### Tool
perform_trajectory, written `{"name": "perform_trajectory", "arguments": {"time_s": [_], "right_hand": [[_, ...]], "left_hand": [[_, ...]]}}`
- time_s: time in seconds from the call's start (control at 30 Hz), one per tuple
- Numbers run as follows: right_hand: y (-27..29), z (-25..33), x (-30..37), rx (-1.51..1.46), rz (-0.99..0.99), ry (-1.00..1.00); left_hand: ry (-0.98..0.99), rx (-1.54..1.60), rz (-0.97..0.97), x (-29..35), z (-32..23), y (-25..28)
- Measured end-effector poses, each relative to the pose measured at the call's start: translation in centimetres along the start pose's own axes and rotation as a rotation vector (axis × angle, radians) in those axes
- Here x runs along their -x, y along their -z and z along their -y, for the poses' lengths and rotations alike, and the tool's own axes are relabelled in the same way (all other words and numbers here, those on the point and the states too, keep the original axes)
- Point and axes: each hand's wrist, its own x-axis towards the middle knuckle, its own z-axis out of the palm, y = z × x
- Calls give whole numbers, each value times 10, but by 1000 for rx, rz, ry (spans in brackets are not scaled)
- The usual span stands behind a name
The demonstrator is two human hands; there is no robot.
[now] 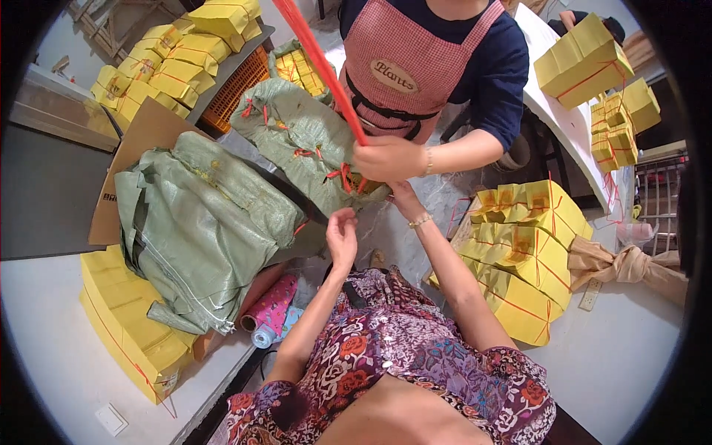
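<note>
A green woven sack (297, 122), its mouth tied in several places with red plastic string, stands between me and a co-worker. My left hand (342, 236) is raised just on my side of it, fingers apart and loosely curled, with nothing seen in them. At the sack's right end my right hand (404, 202) has its fingers closed on the edge, partly behind the co-worker's hand. That co-worker's hand (393, 158) grips a long red plastic string (319, 67) that runs up and to the left. A little yellow shows through the gap under the knots.
Folded green sacks (208, 222) lie at left by a cardboard sheet (133, 163). Tied yellow paper bundles (526, 252) stand at right, more (126, 319) at lower left and on the back table. Rolls of patterned material (273, 304) lie near my left arm. A white table (552, 96) curves behind the co-worker.
</note>
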Motion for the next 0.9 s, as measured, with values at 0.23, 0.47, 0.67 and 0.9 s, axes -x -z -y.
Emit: {"name": "perform_trajectory", "arguments": {"time_s": [0.23, 0.47, 0.67, 0.9], "right_hand": [[3, 15, 8, -29, 109, -81], [9, 17, 3, -53, 98, -77], [-9, 25, 16, 185, 51, -21], [7, 1, 30, 845, -64, 432]], "left_hand": [[-32, 49, 72, -9, -4, -10], [-141, -131, -121, -43, -23, -11], [-136, -565, -334, -77, 19, 7], [181, -254, -117, -108, 67, 1]]}}
